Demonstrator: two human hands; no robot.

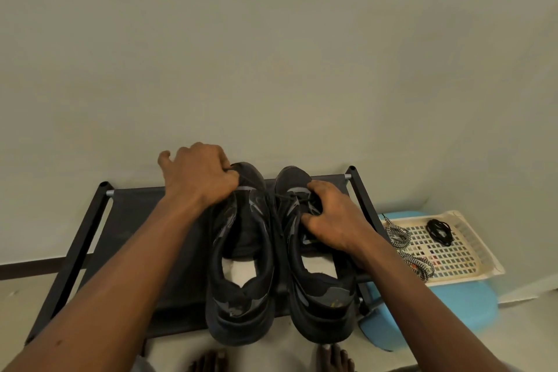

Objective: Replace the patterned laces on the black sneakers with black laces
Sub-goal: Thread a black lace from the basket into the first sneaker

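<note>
Two black sneakers stand side by side on a black fabric shoe rack (151, 235), heels toward me. My left hand (199, 175) pinches a black lace end above the left sneaker (241, 281), near its toe. My right hand (329, 214) grips the black lace over the tongue of the right sneaker (320, 296), its fingers curled into the eyelet area. A black lace (280, 198) runs between the two hands. Off to the right, the patterned black-and-white laces (404, 248) lie on a cream tray.
The cream perforated tray (471, 251) rests on a blue stool (453, 305) right of the rack and also holds a coiled black lace (439, 231). A pale wall stands close behind the rack. Bare feet (332, 359) show at the bottom edge.
</note>
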